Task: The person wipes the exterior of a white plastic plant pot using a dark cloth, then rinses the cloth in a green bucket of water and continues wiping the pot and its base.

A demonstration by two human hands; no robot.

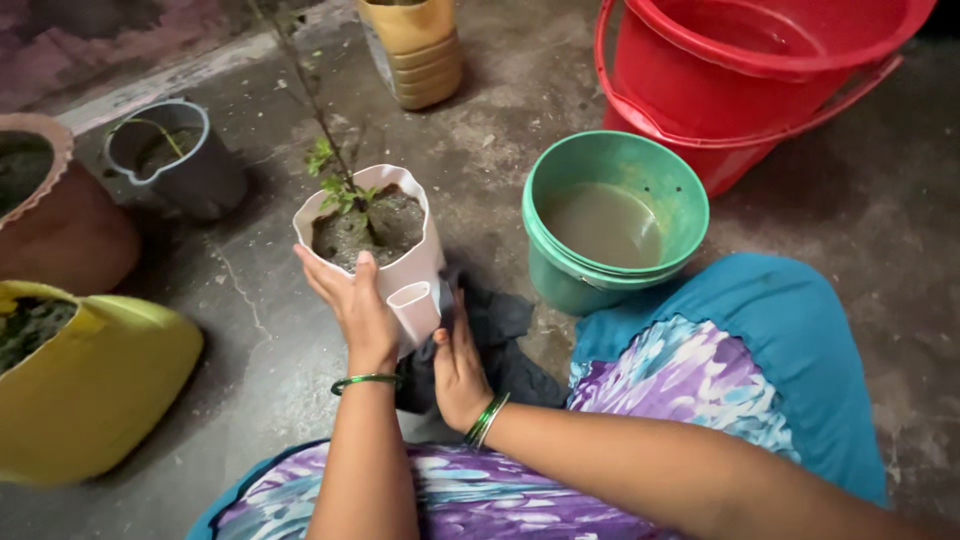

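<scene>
White plant pot, cut from a plastic jug with its handle stub facing the person, stands upright on the concrete floor, filled with dark soil and carrying a thin green seedling. Left hand wraps the pot's near-left wall, thumb hooked at the rim, its grip clamped on the pot; right hand lies flat and spread on a dark cloth pressed against the pot's lower right side, closed on nothing. Judging from this, wiping of the pot's outside is under way, with the far side seemingly not yet reached. Just right stands a green bucket holding cloudy water, a red bucket behind it; a yellow container, clay pot and grey pot sit to the left.
</scene>
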